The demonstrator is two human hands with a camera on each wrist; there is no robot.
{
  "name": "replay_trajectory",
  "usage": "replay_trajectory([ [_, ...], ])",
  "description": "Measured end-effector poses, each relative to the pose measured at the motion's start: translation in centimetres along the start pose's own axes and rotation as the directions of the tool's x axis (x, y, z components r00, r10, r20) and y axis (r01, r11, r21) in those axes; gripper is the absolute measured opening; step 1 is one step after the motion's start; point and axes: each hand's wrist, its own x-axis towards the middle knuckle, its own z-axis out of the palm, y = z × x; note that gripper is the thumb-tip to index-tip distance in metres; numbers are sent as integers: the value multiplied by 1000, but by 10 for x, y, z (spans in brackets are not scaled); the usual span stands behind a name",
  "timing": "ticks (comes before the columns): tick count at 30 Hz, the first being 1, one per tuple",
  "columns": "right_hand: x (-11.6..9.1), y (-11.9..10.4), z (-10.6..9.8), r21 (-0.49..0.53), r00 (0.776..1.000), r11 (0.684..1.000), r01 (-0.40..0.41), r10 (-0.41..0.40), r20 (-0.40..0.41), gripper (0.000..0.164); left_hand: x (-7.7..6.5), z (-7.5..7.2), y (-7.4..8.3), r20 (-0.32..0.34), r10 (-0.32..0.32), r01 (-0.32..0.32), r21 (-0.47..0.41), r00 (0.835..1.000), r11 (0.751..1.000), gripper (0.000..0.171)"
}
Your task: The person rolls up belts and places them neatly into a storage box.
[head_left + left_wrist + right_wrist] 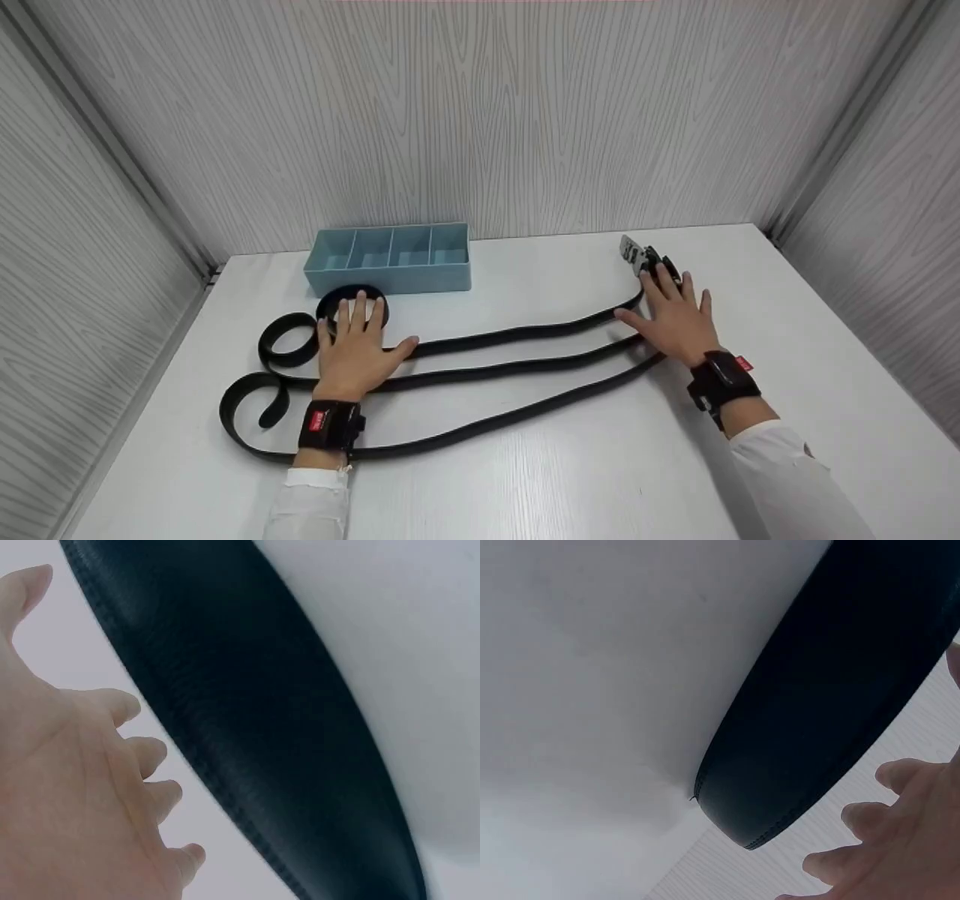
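Note:
Three long black belts (480, 428) lie side by side across the white table, their left ends curled into loops. My left hand (354, 360), fingers spread, is over the belts near these loops. Over the right ends is my right hand (679, 322), also spread, its fingertips by the metal buckles (634, 255) and partly hiding them. Neither hand grips anything; whether the palms touch the belts I cannot tell. Black stitched leather (240, 705) fills much of the left wrist view beside the open palm. A similar dark stitched strip (817, 705) crosses the right wrist view.
A blue tray (390, 280) with several compartments stands at the back left, against the pale wood-grain wall (525, 135). Side panels (82, 247) flank the white table (555, 480). Each wrist wears a black strap (726, 379).

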Motion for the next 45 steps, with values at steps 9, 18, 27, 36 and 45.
replay_trajectory([
  [9, -10, -8, -9, 21, 1000, 999, 29, -29, -4, 95, -16, -15, -4, -55, 43, -45, -36, 998, 998, 98],
  [18, -36, -28, -11, 18, 989, 990, 137, -138, 49, 89, -50, -31, -18, -67, 120, -121, -10, 991, 993, 96],
  [27, -64, -50, -3, 52, 915, 923, 381, -385, 118, 76, -90, -56, -34, -70, 104, -104, 3, 992, 995, 79],
  [36, -77, -56, 6, 38, 837, 839, 543, -544, 59, 37, -108, -43, -69, -28, -19, 20, 42, 999, 999, 51],
  [45, -80, -50, 12, -24, 816, 816, 577, -577, 0, 30, -106, -33, -74, 56, -48, 43, 87, 997, 995, 36],
])
